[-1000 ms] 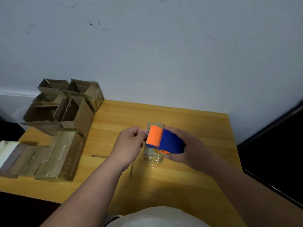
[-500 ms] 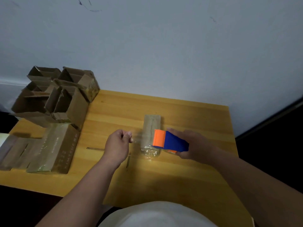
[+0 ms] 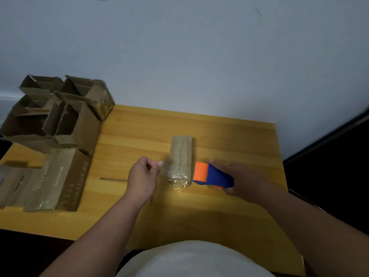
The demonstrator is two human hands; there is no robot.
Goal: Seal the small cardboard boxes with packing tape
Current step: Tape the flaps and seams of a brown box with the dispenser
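Far left of both hands: cluster of open brown cardboard boxes [image 3: 60, 114], flaps up, at the yellow wooden table's [image 3: 229, 136] back corner. In front of them: flat taped brown cardboard box with printed lettering [image 3: 58, 178].

Left hand [image 3: 142, 176]: fingers curled, thumb against forefinger; whether it pinches a tape end cannot be told.

Just right of the left hand: small narrow brown cardboard box under glossy clear tape [image 3: 180, 159], lying lengthwise on the table, between the hands.

Right hand [image 3: 242, 179]: grips blue and orange tape dispenser [image 3: 212, 175], orange end just beside the small box's right side.
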